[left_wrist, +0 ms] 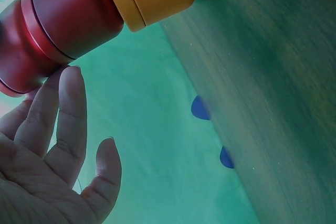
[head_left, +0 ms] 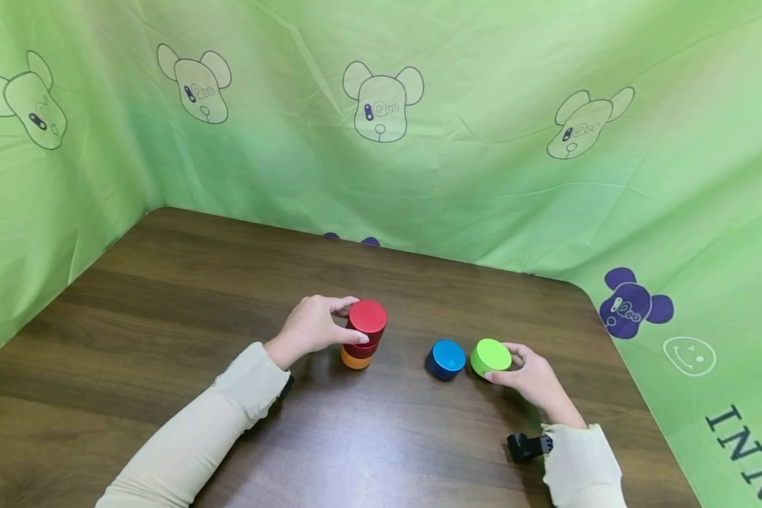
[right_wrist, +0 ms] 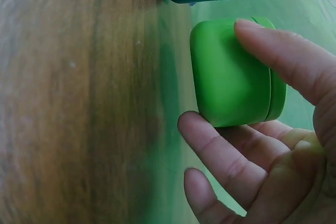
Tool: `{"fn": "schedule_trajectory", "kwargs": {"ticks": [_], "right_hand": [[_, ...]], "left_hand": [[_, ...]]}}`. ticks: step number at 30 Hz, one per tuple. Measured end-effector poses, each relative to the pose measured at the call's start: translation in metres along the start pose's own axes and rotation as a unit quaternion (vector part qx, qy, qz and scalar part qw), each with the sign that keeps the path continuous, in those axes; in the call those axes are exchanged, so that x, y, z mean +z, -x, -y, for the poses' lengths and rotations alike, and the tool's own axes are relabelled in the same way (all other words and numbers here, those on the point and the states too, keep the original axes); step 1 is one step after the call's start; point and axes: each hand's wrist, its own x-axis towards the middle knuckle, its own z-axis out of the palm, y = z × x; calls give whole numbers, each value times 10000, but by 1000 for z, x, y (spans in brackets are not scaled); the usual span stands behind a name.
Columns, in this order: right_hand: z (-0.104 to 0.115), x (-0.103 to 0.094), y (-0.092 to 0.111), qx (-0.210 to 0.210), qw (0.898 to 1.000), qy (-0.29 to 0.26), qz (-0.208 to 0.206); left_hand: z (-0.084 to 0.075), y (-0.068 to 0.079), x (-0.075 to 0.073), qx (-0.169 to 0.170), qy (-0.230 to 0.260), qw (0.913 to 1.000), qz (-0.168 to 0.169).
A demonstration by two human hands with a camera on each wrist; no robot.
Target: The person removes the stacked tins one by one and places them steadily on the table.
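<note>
A stack of small lidded round tins stands on the table, an orange tin (head_left: 355,358) at the bottom and a lower red tin (left_wrist: 76,11) above it. The upper red tin (head_left: 368,317) tops the stack, and my left hand (head_left: 314,324) grips it from the left between thumb and fingers. In the left wrist view, fingertips (left_wrist: 71,74) meet the red side. My right hand (head_left: 530,377) pinches a bright green tin (head_left: 491,355) from the right, thumb on the near side. Just left of that stands a blue tin (head_left: 446,359) with its lid on.
The brown wooden table (head_left: 165,310) has rounded far corners. Behind and beside it hangs a green curtain (head_left: 381,183) printed with mouse heads. A black wrist strap (head_left: 528,446) shows at the right sleeve.
</note>
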Motion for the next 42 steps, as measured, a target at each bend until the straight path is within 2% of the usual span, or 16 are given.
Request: {"fn": "schedule_trajectory", "kwargs": {"ticks": [11, 28, 42], "right_hand": [[-4, 1, 2, 46, 9999, -99, -11], [-1, -1, 1, 248, 9992, -47, 308], [-2, -1, 3, 209, 9994, 94, 266]], "left_hand": [[0, 1, 1, 34, -11, 10000, -8], [0, 0, 0, 59, -105, 9999, -14], [-1, 0, 0, 28, -71, 10000, -24]]}}
